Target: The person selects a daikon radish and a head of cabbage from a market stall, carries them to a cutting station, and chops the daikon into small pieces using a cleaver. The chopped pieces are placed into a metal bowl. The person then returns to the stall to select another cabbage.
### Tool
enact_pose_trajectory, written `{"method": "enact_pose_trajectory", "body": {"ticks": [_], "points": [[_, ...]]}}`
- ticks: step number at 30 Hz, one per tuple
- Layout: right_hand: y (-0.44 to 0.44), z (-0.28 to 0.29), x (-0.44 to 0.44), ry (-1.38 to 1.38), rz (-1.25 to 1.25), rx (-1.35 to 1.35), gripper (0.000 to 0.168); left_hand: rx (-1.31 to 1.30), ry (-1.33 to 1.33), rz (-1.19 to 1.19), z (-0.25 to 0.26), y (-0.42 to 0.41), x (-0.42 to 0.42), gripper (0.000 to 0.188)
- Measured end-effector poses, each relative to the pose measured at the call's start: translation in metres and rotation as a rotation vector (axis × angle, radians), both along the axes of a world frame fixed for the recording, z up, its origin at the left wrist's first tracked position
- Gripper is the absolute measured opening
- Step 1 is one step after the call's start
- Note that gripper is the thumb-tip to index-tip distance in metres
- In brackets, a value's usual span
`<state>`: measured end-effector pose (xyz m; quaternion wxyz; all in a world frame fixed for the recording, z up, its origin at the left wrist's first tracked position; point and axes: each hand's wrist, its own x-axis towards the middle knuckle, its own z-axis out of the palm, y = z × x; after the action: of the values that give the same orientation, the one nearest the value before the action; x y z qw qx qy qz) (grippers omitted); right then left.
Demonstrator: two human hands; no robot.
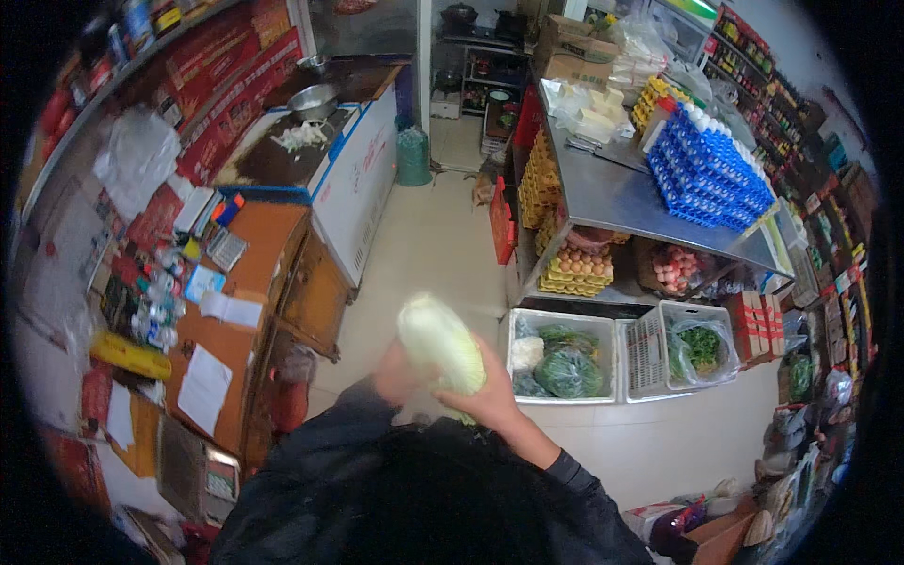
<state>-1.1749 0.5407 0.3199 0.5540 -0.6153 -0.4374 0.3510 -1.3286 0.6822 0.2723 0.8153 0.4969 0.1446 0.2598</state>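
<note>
A pale napa cabbage (441, 342) is held up in front of my body, its rounded top pointing away from me. My right hand (487, 392) grips it from the right, thumb across the near side and fingers behind. Motion blurs my left hand (395, 374), which lies against the cabbage's left side; its fingers cannot be made out. Below the cabbage, between the hands, is a blurred greyish patch that I cannot identify.
To the left runs a wooden desk (265, 233) with papers and a calculator (227, 248). A white chest freezer (360, 176) stands beyond. On the right, vegetable crates (565, 401) sit below a metal table (607, 187) carrying blue egg trays (706, 173). Tiled floor (424, 233) lies between.
</note>
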Motion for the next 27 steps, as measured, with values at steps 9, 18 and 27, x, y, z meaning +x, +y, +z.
{"method": "enact_pose_trajectory", "body": {"ticks": [9,18,27], "points": [[0.262,-0.012,0.144,-0.577,0.024,0.097,0.061,0.372,0.182,0.44,-0.012,0.312,0.201,0.08],[0.539,0.034,0.148,-0.43,0.738,0.411,0.04,0.75,0.768,1.135,-0.004,0.65,0.281,0.077],[0.745,0.049,0.26,-0.038,1.159,0.615,0.031,0.428,0.647,1.299,0.015,0.953,0.233,0.057]]}}
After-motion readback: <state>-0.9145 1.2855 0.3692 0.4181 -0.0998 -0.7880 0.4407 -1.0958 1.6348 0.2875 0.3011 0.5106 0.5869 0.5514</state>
